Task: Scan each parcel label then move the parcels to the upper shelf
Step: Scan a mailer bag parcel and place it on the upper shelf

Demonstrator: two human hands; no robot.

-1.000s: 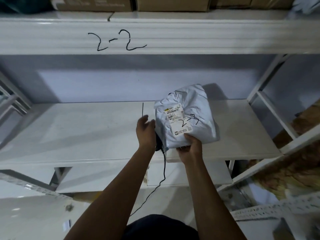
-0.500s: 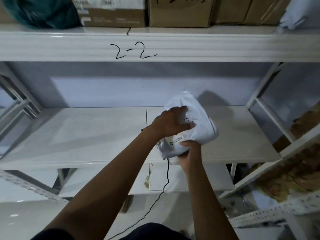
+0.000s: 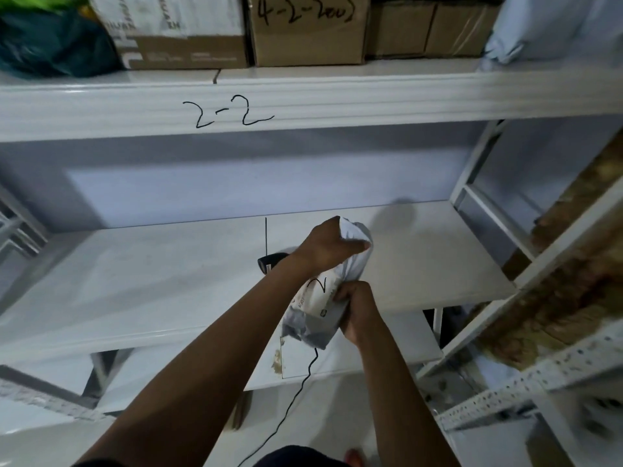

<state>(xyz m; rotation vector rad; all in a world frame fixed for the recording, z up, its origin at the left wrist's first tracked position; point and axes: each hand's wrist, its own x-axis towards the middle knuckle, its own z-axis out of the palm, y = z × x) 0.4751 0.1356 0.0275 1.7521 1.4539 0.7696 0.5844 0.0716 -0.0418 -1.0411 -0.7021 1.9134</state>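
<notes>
- Left hand (image 3: 328,246) clenches the top end of the parcel (image 3: 320,298); right hand (image 3: 354,305) grips the lower end beside the label (image 3: 317,294), so the soft grey bag is carried from both ends rather than left to sag.
- The parcel hangs tilted over the front edge of the middle shelf (image 3: 135,271), apparently lifted clear, label facing up, a handwritten "2" on it.
- A black scanner (image 3: 269,261) lies on that shelf just behind the left wrist, its cord (image 3: 296,389) trailing down, likely set aside to free both hands.
- Above, the upper shelf (image 3: 337,102), marked "2-2", already carries boxes (image 3: 306,32) and a green bag (image 3: 50,45); the parcel looks bound there.
</notes>
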